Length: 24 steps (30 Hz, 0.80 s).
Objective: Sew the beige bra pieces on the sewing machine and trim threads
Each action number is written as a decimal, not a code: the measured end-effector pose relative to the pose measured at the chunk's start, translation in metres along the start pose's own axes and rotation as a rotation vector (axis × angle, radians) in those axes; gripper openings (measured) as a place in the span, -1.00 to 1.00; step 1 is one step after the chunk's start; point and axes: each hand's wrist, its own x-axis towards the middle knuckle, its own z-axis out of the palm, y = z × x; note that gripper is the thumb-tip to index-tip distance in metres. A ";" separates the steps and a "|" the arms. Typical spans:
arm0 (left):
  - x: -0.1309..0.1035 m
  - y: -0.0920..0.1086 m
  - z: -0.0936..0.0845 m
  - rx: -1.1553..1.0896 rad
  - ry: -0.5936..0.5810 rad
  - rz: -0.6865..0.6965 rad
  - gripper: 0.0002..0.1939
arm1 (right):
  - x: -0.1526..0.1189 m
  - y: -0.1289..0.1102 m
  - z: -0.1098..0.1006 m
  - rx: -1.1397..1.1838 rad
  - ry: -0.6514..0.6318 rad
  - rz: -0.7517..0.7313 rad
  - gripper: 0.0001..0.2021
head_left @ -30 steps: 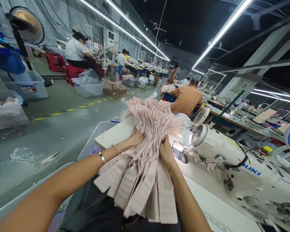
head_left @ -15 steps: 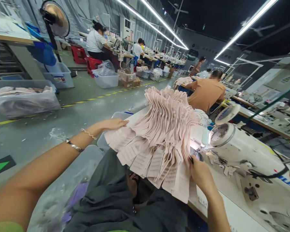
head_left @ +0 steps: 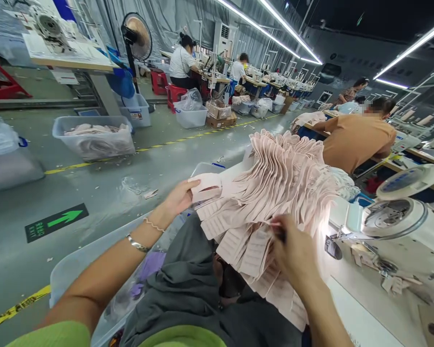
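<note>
A thick bunch of pale pink fabric pieces [head_left: 275, 178] lies fanned over the machine table's edge and hangs above my lap. My left hand [head_left: 181, 196] is closed on the end of one pink fabric piece [head_left: 207, 187], lifted at the left of the bunch, with a slit-like gap showing in it. Over the middle of the bunch, my right hand [head_left: 294, 250] is closed, its fingers bent around something small and dark whose kind I cannot make out. Right of the bunch stands a white sewing machine [head_left: 401, 231] with its light on.
A clear plastic bin [head_left: 68, 255] stands beside my left leg. Further left on the floor are a bin of pink pieces [head_left: 94, 149] and a green arrow sign [head_left: 58, 221]. A person in an orange top [head_left: 358, 140] sits ahead. A fan [head_left: 137, 36] stands at the back.
The view has turned left. My left hand has raised one fabric piece's end away from the bunch. My right hand has moved from the bunch's right edge in over its middle.
</note>
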 end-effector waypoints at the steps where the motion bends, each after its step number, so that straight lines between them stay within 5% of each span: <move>1: -0.002 0.000 0.008 -0.140 -0.004 0.001 -0.68 | 0.010 -0.016 0.006 0.046 -0.064 -0.101 -0.83; 4: -0.005 0.003 0.028 -0.375 -0.047 0.008 -0.79 | 0.039 -0.050 0.016 0.015 -0.099 -0.286 -0.77; 9: -0.005 0.005 0.037 -0.476 -0.080 0.032 -0.79 | 0.077 -0.075 0.019 0.093 -0.061 -0.132 -0.76; 19: -0.001 -0.006 0.022 -0.346 -0.077 0.033 -0.69 | 0.104 -0.084 0.036 -0.082 -0.054 -0.138 -0.80; 24: -0.008 -0.012 0.006 -0.006 -0.101 -0.076 -0.60 | 0.099 -0.076 0.033 -0.090 -0.038 -0.096 -0.82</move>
